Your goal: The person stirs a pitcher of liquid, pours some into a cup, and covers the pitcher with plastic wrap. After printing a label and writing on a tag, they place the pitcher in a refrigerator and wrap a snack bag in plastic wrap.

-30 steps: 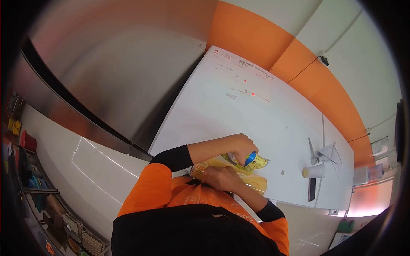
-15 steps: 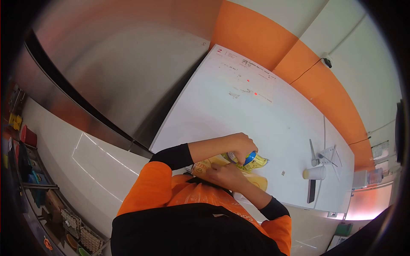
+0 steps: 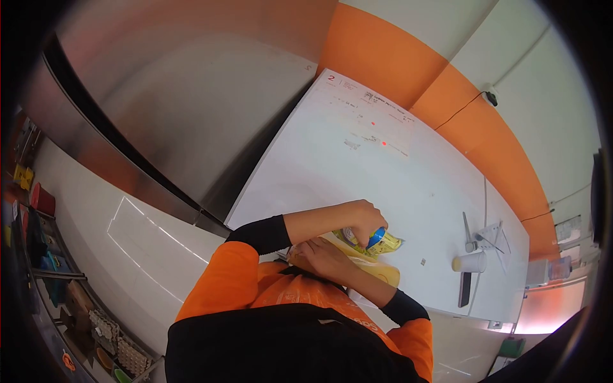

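Note:
My left hand (image 3: 366, 221) is closed on a yellow and blue packet (image 3: 388, 244) at the near edge of the table. The packet lies tilted, its far corner showing beyond my fingers. My right hand (image 3: 318, 256) crosses under the left forearm and is closed on the near-left end of a larger yellow plastic bag (image 3: 385, 275), close to my apron. The palm and fingers cover most of the print on that end. The packet rests over or against the yellow bag; where one ends and the other begins is partly hidden by my hands.
The white table (image 3: 306, 172) has printed marks at its far end. On its right are a cup (image 3: 471, 262), a dark phone-like object (image 3: 465, 290), a grey utensil (image 3: 469, 236) and papers (image 3: 495, 239). A steel cabinet (image 3: 191, 108) stands left; shelves (image 3: 83, 306) with crates line the lower left.
My right hand has slid left along the yellow bag and now covers the printed end. The left hand stays on the packet, almost unmoved.

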`<act>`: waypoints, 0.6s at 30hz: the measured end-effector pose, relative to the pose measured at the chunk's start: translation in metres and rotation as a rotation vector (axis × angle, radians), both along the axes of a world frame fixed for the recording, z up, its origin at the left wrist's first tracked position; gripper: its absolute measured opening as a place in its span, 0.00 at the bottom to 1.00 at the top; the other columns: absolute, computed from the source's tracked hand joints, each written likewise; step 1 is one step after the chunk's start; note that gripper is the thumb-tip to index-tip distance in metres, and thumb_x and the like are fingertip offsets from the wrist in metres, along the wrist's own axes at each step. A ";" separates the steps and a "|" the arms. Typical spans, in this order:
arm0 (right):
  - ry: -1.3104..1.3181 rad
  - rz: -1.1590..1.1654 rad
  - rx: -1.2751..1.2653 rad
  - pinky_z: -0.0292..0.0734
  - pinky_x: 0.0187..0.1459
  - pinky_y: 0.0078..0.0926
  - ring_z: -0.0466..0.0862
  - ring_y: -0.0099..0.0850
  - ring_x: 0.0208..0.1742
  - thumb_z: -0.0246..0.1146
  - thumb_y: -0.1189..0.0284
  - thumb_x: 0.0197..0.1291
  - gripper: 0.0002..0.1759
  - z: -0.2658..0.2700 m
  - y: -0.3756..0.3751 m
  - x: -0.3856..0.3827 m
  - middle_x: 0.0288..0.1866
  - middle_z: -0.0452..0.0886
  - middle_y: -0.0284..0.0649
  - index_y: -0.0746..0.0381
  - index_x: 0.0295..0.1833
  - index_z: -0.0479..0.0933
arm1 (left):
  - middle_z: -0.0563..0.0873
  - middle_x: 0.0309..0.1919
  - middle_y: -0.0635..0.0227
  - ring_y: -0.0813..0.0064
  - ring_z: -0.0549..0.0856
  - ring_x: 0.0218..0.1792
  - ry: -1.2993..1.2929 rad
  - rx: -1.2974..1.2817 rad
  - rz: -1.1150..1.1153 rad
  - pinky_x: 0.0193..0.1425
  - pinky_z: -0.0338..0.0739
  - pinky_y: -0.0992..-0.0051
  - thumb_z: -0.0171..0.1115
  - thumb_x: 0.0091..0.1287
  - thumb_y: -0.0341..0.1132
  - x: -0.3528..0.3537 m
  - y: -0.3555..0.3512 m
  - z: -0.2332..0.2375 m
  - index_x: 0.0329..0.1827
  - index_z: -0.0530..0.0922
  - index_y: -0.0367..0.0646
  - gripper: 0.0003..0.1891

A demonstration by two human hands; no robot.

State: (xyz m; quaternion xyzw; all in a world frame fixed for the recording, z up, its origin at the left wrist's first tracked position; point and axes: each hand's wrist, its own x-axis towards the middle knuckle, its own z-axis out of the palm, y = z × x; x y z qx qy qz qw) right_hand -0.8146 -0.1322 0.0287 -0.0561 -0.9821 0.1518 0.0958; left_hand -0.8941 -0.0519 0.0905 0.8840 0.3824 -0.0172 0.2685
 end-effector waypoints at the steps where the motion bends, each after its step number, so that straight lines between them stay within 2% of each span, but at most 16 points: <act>1: 0.012 0.004 -0.024 0.71 0.50 0.34 0.76 0.38 0.48 0.55 0.72 0.57 0.12 0.004 0.000 -0.002 0.42 0.77 0.44 0.65 0.45 0.72 | 0.84 0.41 0.61 0.59 0.84 0.43 0.007 -0.006 0.000 0.46 0.78 0.64 0.73 0.37 0.46 -0.001 0.000 0.002 0.56 0.74 0.51 0.37; 4: -0.042 0.089 -0.085 0.72 0.48 0.34 0.78 0.38 0.44 0.57 0.71 0.57 0.09 0.017 0.004 -0.007 0.37 0.78 0.44 0.65 0.40 0.73 | 0.84 0.40 0.61 0.58 0.83 0.43 -0.008 -0.001 0.006 0.46 0.78 0.63 0.73 0.36 0.45 -0.003 0.000 -0.001 0.56 0.74 0.51 0.37; 7: -0.019 0.096 -0.010 0.73 0.44 0.31 0.79 0.35 0.40 0.58 0.69 0.56 0.08 -0.001 0.003 -0.007 0.32 0.78 0.41 0.63 0.37 0.75 | 0.84 0.40 0.61 0.59 0.84 0.43 -0.006 -0.002 0.009 0.46 0.78 0.64 0.73 0.36 0.45 -0.004 0.001 -0.002 0.56 0.74 0.51 0.37; 10: 0.069 0.117 0.220 0.74 0.41 0.29 0.80 0.32 0.36 0.60 0.67 0.54 0.08 -0.013 0.002 -0.004 0.30 0.78 0.37 0.60 0.36 0.74 | 0.84 0.41 0.61 0.59 0.84 0.43 -0.003 -0.006 0.016 0.46 0.78 0.63 0.73 0.36 0.46 -0.005 0.002 -0.003 0.56 0.74 0.51 0.37; 13: 0.041 0.102 0.218 0.73 0.41 0.26 0.80 0.27 0.33 0.60 0.66 0.55 0.08 -0.014 0.000 -0.005 0.28 0.78 0.34 0.58 0.34 0.73 | 0.84 0.41 0.61 0.59 0.84 0.43 -0.002 -0.005 0.013 0.46 0.78 0.63 0.73 0.36 0.46 -0.005 0.003 -0.004 0.56 0.74 0.51 0.37; 16: 0.118 0.080 0.150 0.74 0.37 0.29 0.80 0.29 0.29 0.60 0.65 0.57 0.10 -0.019 0.000 -0.007 0.25 0.78 0.34 0.60 0.36 0.72 | 0.84 0.41 0.61 0.59 0.84 0.43 -0.001 0.005 0.021 0.46 0.78 0.63 0.74 0.36 0.46 -0.005 0.002 -0.002 0.56 0.74 0.52 0.37; 18: 0.066 -0.024 0.084 0.75 0.35 0.33 0.81 0.31 0.30 0.59 0.64 0.58 0.11 -0.020 0.003 -0.009 0.24 0.78 0.36 0.61 0.37 0.71 | 0.84 0.41 0.61 0.59 0.84 0.43 -0.003 -0.002 0.021 0.46 0.78 0.63 0.74 0.36 0.46 -0.005 0.002 -0.003 0.56 0.74 0.52 0.37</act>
